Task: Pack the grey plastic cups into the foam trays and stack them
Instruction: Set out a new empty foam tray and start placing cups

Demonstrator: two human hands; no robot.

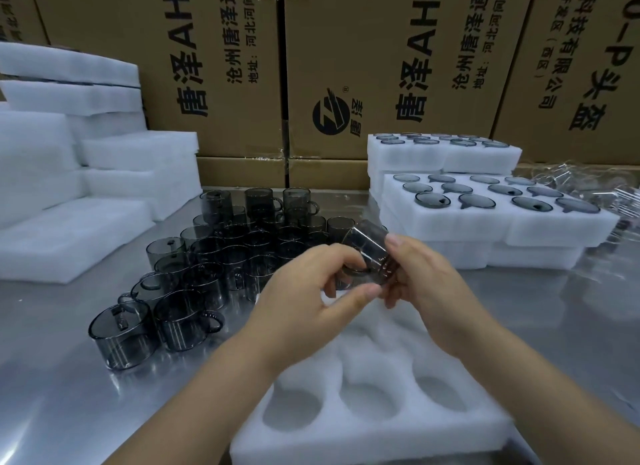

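While both hands hold one grey cup (367,248) above it, the near foam tray (349,442) lies with every pocket I can see unfilled, three round ones along its near edge. The left hand (311,293) pinches the cup at its handle side between thumb and fingers. The right hand (427,284) is curled round the body and base.

The cup is tipped, its long axis slanting up toward the far left. I judge it must be turned until that axis stands vertical, since the pockets lie straight below and a little nearer than the grip.

Left of the hands, loose cups (207,274) crowd the steel table (69,402). Far right, filled trays (467,224) are stacked; far left, plain foam slabs (69,187). Behind, cardboard boxes (225,66) read "唐泽AH4", "沧州唐泽", "地址:河北河间" and "头盔".
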